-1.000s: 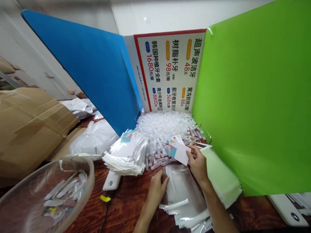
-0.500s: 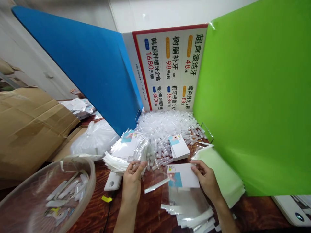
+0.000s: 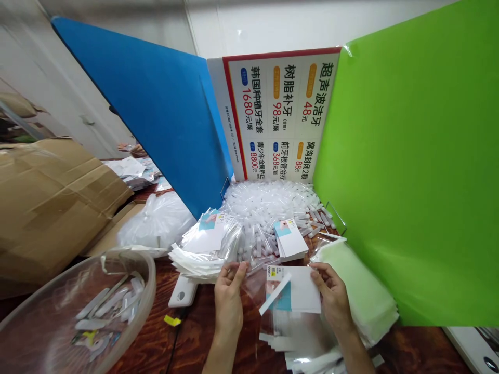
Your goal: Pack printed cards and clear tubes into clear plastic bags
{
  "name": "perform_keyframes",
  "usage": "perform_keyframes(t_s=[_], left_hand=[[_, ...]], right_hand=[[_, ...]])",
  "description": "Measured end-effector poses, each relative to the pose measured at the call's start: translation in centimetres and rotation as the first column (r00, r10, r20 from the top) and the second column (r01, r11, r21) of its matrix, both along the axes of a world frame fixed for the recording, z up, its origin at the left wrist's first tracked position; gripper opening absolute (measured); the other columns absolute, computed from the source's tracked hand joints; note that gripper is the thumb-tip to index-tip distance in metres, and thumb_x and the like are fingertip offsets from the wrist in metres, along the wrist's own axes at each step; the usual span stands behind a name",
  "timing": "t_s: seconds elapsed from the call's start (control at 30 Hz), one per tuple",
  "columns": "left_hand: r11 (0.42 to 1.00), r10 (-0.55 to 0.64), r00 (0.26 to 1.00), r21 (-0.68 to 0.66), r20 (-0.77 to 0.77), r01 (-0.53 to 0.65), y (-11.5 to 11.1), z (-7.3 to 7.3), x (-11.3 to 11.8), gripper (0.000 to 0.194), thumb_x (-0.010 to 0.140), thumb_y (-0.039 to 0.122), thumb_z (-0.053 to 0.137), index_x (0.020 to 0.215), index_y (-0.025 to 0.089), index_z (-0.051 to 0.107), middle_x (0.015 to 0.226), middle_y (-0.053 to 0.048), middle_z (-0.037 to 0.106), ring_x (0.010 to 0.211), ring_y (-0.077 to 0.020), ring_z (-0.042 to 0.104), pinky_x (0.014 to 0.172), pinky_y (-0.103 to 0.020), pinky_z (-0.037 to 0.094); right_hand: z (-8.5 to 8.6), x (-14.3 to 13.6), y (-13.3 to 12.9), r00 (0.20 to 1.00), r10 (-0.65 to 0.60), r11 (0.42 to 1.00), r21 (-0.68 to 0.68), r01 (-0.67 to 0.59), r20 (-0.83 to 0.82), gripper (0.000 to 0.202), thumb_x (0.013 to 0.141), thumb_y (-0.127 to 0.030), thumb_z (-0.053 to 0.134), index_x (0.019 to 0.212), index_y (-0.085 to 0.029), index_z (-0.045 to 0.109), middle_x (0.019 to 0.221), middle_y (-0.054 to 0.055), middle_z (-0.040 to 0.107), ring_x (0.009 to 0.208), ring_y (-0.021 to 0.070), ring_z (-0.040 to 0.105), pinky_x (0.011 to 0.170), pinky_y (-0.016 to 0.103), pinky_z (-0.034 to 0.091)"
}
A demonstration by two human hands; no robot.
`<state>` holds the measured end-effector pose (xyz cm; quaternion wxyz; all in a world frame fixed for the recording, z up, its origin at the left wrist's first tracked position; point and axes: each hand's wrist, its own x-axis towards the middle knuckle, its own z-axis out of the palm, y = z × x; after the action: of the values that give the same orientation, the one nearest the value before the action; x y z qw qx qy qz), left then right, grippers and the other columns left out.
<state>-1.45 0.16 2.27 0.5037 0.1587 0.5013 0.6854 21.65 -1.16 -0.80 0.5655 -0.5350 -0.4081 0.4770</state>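
Green panel (image 3: 397,171) fills right of frame, blue panel (image 3: 144,114) upper left; cardboard box (image 3: 54,208) at left edge, clear tub (image 3: 150,291) lower left; heap of white tubes (image 3: 268,200) mid-frame, loose at its front edge, so a knuckle or sleeve brushing it could scatter some; pale green stack (image 3: 358,296) lower right, just beside the right forearm, could get nudged out of line by an elbow; stack of clear bags (image 3: 307,335) bottom centre, fanned and slick, so a pull on one could drag others; stack of filled packets (image 3: 206,267) centre left, leaning and near the left fingertips, might slide if bumped.

Left hand (image 3: 228,298), lower centre, thumb and fingers pinched together on a loose clear bag (image 3: 255,285); right hand (image 3: 333,293), lower right of centre, clamped on the right edge of a printed card (image 3: 304,291), which is low centre above the bag stack; whether the card's left end is inside the bag, can't tell; limp film could fold and snag a card corner, bending it; white strip (image 3: 275,294) lies across the card's left part, could catch there if adhesive.
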Motion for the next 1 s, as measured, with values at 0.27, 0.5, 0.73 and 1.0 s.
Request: perform_keyframes(t_s=[0.27, 0.5, 0.73, 1.0], left_hand=[[0.964, -0.267, 0.949, -0.036, -0.168, 0.265, -1.3, -1.4, 2.0, 0.036, 0.069, 0.041, 0.085, 0.083, 0.018, 0.061, 0.082, -0.002, 0.072, 0.081, -0.0186, 0.069, 0.078, -0.028, 0.051], [0.991, -0.131, 0.969, -0.048, -0.209, 0.124, -0.4, -1.1, 0.3, 0.041, 0.069, 0.048, 0.083, 0.089, 0.018, 0.064, 0.083, -0.001, 0.070, 0.078, -0.0162, 0.066, 0.075, -0.027, 0.052], [0.913, -0.407, 0.869, -0.107, -0.282, 0.393, -1.1, -0.7, 1.2, 0.038, 0.064, 0.042, 0.087, 0.087, 0.017, 0.071, 0.090, -0.010, 0.077, 0.086, -0.0243, 0.071, 0.080, -0.033, 0.056], [0.974, -0.224, 0.925, -0.106, -0.305, 0.201, 0.0, -0.2, -1.8, 0.041, 0.058, 0.043, 0.089, 0.083, 0.016, 0.070, 0.081, -0.005, 0.075, 0.077, -0.0209, 0.070, 0.074, -0.029, 0.056]], right_hand=[[-1.5, -1.8, 1.1, 0.987, -0.144, 0.990, -0.020, 0.143, -0.075, 0.037, 0.078, -0.050, 0.076, 0.099, -0.020, 0.070, 0.082, 0.002, 0.066, 0.070, 0.0178, 0.059, 0.058, 0.026, 0.046], [-1.0, -2.0, 1.2, 0.973, -0.151, 0.989, -0.031, 0.147, -0.175, 0.039, 0.076, -0.050, 0.078, 0.099, -0.020, 0.069, 0.084, 0.003, 0.067, 0.069, 0.0179, 0.059, 0.057, 0.026, 0.048], [-1.7, -2.5, 1.1, 0.961, -0.134, 0.990, -0.065, 0.122, -0.243, 0.043, 0.072, -0.047, 0.082, 0.101, -0.019, 0.068, 0.071, -0.001, 0.061, 0.059, 0.0148, 0.055, 0.052, 0.024, 0.045], [-1.7, -1.5, 0.5, 0.965, -0.161, 0.986, -0.066, 0.150, -0.205, 0.047, 0.076, -0.051, 0.079, 0.107, -0.019, 0.065, 0.064, -0.005, 0.054, 0.051, 0.0116, 0.046, 0.046, 0.021, 0.036]])
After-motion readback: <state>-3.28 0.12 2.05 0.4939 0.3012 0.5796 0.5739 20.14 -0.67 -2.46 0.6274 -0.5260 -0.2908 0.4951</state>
